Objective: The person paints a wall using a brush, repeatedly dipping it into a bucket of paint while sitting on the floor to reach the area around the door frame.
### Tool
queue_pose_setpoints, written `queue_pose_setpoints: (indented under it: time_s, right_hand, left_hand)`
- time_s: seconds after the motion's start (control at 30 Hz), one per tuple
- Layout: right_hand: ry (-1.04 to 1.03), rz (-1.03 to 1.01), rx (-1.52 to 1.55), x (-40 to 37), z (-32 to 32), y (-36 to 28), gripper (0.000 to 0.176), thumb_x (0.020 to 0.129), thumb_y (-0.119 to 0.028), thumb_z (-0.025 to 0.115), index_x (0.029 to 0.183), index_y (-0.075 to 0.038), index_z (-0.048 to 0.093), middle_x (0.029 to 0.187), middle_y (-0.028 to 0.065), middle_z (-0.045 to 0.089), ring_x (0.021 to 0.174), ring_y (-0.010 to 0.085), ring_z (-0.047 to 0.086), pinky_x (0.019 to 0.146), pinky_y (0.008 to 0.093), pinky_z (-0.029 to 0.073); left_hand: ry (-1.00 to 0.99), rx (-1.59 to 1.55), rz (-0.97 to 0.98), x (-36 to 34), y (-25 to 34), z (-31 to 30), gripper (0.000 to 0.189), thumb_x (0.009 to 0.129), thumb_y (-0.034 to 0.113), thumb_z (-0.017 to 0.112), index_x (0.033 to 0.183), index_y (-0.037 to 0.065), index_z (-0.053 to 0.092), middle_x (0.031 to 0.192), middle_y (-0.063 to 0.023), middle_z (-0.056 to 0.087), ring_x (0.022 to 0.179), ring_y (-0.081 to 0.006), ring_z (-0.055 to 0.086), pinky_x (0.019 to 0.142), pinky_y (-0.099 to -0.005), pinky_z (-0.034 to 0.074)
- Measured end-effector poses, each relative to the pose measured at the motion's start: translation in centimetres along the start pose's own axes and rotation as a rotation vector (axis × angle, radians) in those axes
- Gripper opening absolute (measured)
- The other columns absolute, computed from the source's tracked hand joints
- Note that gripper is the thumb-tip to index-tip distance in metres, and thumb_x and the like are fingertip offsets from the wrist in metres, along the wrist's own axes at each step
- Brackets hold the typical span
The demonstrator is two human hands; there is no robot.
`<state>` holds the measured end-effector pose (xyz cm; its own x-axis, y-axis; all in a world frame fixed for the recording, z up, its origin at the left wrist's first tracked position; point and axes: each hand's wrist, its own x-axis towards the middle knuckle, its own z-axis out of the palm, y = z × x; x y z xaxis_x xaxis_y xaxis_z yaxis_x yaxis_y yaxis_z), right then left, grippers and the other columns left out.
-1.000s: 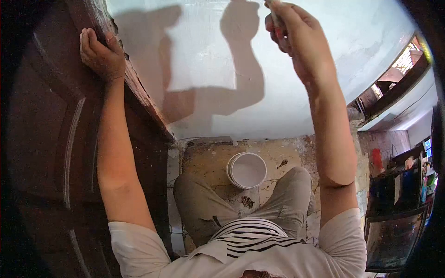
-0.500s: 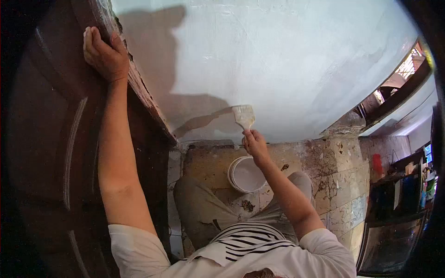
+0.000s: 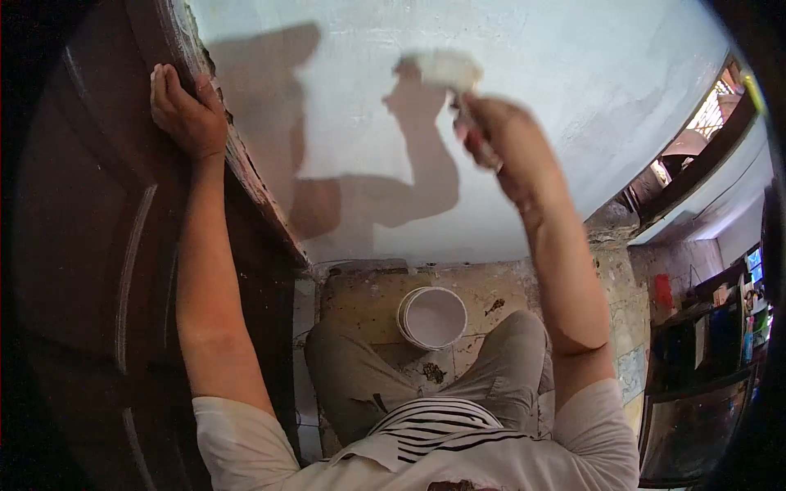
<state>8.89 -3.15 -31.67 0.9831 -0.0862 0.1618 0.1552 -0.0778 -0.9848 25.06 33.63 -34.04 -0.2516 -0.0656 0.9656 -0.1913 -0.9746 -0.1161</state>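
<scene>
My right hand [image 3: 503, 139] is wrapped round the handle of a wide, pale-headed paintbrush [image 3: 449, 69], raised in front of the white wall [image 3: 524, 49]. Motion blurs the brush, and its shadow falls on the wall to the left. My left hand [image 3: 188, 114] leans on the dark wooden door frame [image 3: 168, 37], fingers stretched out and thumb apart. Below, between my knees, a white bucket [image 3: 404, 326] stands on the floor with whitish liquid inside.
Worn floor tiles [image 3: 344, 295] run along the wall's foot. A dark panelled door [image 3: 98, 270] fills the left side. To the right are an opening in the wall [image 3: 696, 147] and a dark cabinet [image 3: 696, 434] with things on it.
My right hand has lifted the paintbrush from low on the wall above the bucket to high up the wall, slightly rightward. My left hand stays on the frame.
</scene>
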Motion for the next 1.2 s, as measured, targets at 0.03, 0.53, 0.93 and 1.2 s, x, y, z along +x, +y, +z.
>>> queue_pose_setpoints:
  time_s: [0.03, 0.53, 0.93, 1.2]
  right_hand:
    - [0.020, -0.075, -0.007, 0.0, 0.1, -2.5, 0.028, 0.097, -0.027, 0.050, 0.088, -0.002, 0.060, 0.060, -0.0005, 0.052, 0.042, 0.0052, 0.034, 0.041, 0.0217, 0.024]
    - [0.078, -0.128, -0.116, 0.4, 0.4, 13.4, 0.041, 0.099, -0.040, 0.046, 0.100, -0.001, 0.058, 0.066, 0.0032, 0.056, 0.057, 0.0094, 0.049, 0.053, 0.0261, 0.041]
    - [0.069, 0.505, 0.130, -3.1, 0.3, 24.5, 0.029, 0.091, -0.027, 0.049, 0.081, -0.002, 0.060, 0.060, 0.0057, 0.057, 0.046, 0.0141, 0.047, 0.042, 0.0295, 0.035]
    - [0.028, 0.147, -0.006, -1.0, -2.1, 2.2, 0.028, 0.096, -0.025, 0.050, 0.084, -0.003, 0.063, 0.061, 0.0015, 0.056, 0.045, 0.0085, 0.040, 0.044, 0.0245, 0.028]
  left_hand:
    - [-0.003, 0.009, -0.012, 0.0, 0.1, 0.0, 0.051, 0.099, 0.039, 0.045, 0.131, 0.000, 0.044, 0.134, -0.0181, 0.046, 0.123, -0.0347, 0.046, 0.101, -0.0501, 0.034]
    - [-0.024, 0.025, 0.056, 0.3, 0.4, -0.2, 0.045, 0.100, 0.037, 0.044, 0.129, 0.003, 0.043, 0.135, -0.0181, 0.046, 0.124, -0.0344, 0.046, 0.100, -0.0496, 0.036]
    - [0.010, 0.113, 0.105, 0.9, 1.2, -0.9, 0.038, 0.098, 0.028, 0.051, 0.125, 0.001, 0.049, 0.128, -0.0171, 0.052, 0.116, -0.0337, 0.054, 0.092, -0.0467, 0.046]
    - [-0.002, 0.133, 0.079, 0.6, 0.8, -0.7, 0.043, 0.098, 0.032, 0.051, 0.126, 0.001, 0.047, 0.127, -0.0174, 0.052, 0.116, -0.0343, 0.053, 0.090, -0.0482, 0.047]
